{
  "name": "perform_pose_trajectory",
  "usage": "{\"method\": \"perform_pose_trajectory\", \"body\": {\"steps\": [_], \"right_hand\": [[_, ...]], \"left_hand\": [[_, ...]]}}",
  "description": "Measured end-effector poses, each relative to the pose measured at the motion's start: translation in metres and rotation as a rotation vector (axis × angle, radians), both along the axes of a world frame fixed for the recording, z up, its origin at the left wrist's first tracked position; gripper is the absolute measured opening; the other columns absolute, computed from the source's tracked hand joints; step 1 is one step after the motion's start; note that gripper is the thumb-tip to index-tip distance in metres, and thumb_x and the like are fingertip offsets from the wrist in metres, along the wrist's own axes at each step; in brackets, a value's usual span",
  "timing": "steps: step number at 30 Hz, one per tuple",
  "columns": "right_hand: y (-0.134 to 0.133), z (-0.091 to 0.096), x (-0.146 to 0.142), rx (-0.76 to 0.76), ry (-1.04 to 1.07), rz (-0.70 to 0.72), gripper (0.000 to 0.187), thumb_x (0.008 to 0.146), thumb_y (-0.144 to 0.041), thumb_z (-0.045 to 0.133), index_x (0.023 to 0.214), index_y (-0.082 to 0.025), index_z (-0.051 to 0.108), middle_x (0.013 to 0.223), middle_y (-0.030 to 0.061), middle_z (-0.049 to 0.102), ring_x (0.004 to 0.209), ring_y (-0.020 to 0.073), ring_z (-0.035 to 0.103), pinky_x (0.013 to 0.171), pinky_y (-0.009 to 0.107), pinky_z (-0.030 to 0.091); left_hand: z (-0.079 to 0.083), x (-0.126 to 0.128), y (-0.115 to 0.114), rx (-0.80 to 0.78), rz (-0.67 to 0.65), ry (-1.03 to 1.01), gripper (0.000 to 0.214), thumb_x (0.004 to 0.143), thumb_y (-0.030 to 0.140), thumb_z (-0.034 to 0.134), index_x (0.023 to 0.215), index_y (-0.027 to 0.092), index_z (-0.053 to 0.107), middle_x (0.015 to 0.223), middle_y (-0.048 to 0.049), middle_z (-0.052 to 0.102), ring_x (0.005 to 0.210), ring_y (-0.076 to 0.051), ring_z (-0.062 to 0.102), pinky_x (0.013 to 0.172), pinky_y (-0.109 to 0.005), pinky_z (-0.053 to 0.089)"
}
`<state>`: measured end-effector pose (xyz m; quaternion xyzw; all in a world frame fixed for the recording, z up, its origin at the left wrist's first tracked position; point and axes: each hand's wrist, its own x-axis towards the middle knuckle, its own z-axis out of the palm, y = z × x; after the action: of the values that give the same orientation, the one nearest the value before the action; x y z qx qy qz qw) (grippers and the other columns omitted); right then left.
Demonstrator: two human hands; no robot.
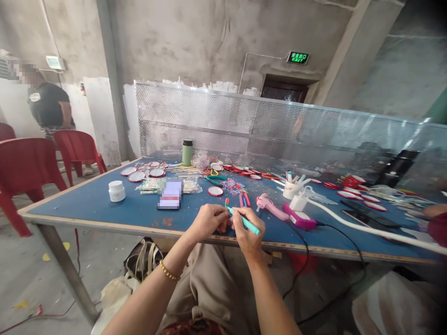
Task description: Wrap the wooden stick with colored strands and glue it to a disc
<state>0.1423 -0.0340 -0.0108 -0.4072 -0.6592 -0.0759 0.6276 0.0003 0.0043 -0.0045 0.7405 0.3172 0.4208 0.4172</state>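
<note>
My right hand (248,231) grips a mint-green marker pen (251,227) like a pencil, its front end pointing left towards my other hand. With fingers pinched together, my left hand (208,220) is at the table's front edge, touching or almost touching the pen's front end. A small red-tipped piece with some green (226,202) sticks up between the hands; the fingers hide what it belongs to. Just beyond lie a round white disc with a red rim (215,191), a tangle of coloured threads (233,186) and pliers with red and blue handles (245,199).
On the blue table (139,232) stand a white jar (116,191), a phone (170,193), a green bottle (187,153) and a cup of pens (290,188). A pink glue gun (272,207) and a white cable (366,226) lie right. A person (50,104) stands far left.
</note>
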Motion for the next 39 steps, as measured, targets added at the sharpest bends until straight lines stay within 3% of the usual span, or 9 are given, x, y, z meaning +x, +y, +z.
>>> {"method": "perform_pose_trajectory", "body": {"steps": [39], "right_hand": [[0.0028, 0.0002, 0.0000, 0.022, -0.056, 0.018, 0.016, 0.093, -0.024, 0.056, 0.082, -0.019, 0.066, 0.068, 0.0002, 0.068, 0.055, 0.0122, 0.063, 0.058, 0.023, 0.050]], "left_hand": [[0.0067, -0.0005, -0.0054, 0.089, 0.056, 0.069, 0.028, 0.086, 0.026, 0.048, 0.060, 0.018, 0.054, 0.052, 0.0017, 0.062, 0.050, -0.011, 0.058, 0.056, -0.019, 0.043]]}}
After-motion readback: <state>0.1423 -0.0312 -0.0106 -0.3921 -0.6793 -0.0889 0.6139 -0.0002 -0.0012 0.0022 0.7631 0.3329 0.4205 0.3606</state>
